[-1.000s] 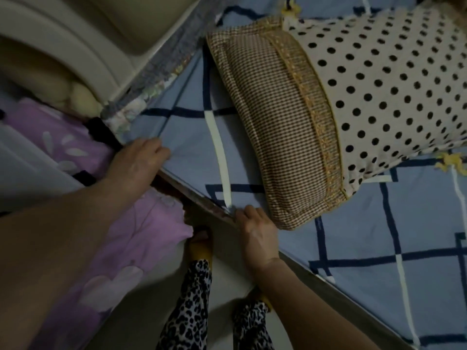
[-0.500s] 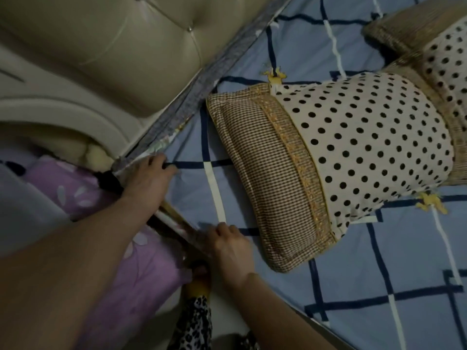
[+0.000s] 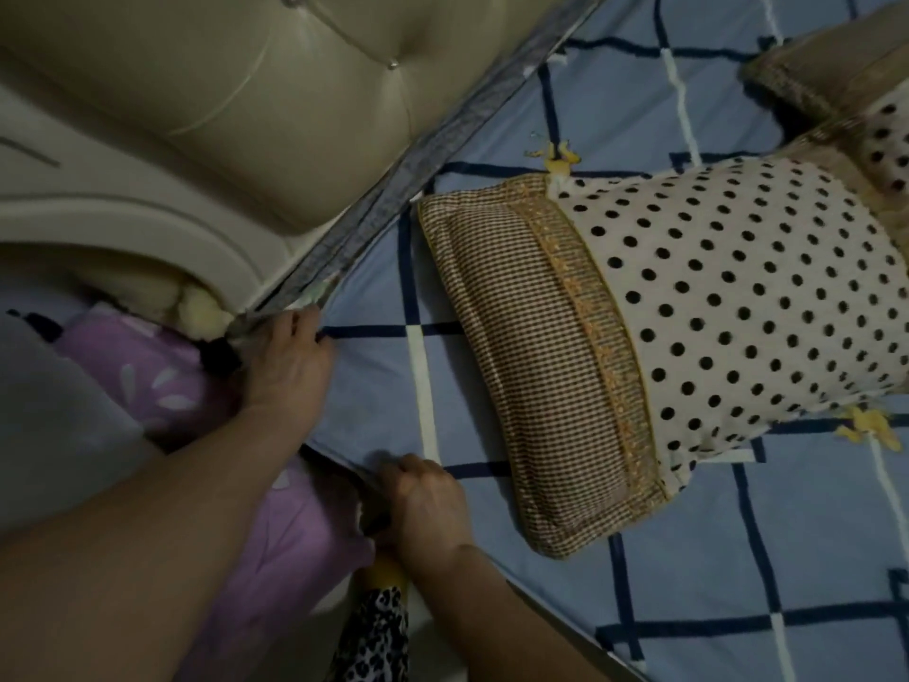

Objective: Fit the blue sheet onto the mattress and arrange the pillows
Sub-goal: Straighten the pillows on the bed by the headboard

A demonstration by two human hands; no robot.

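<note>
The blue sheet point(image 3: 615, 120) with dark and white grid lines covers the mattress. My left hand point(image 3: 290, 366) rests at the sheet's corner by the headboard, fingers reaching along the mattress edge. Lower down the same edge, my right hand point(image 3: 425, 504) grips the sheet's border with curled fingers. A polka-dot pillow point(image 3: 713, 307) with a brown checked end lies on the sheet right of my hands. A second pillow point(image 3: 846, 86) shows at the top right.
A padded beige headboard point(image 3: 221, 100) fills the top left, with a grey mattress border point(image 3: 393, 174) along it. Purple bedding point(image 3: 147, 381) lies beside the bed on the left. My legs in leopard-print trousers point(image 3: 376, 637) stand at the bed's edge.
The view has swung toward the headboard. My left hand has slid up to the sheet's corner, and my right hand has followed along the mattress edge, still at the border.
</note>
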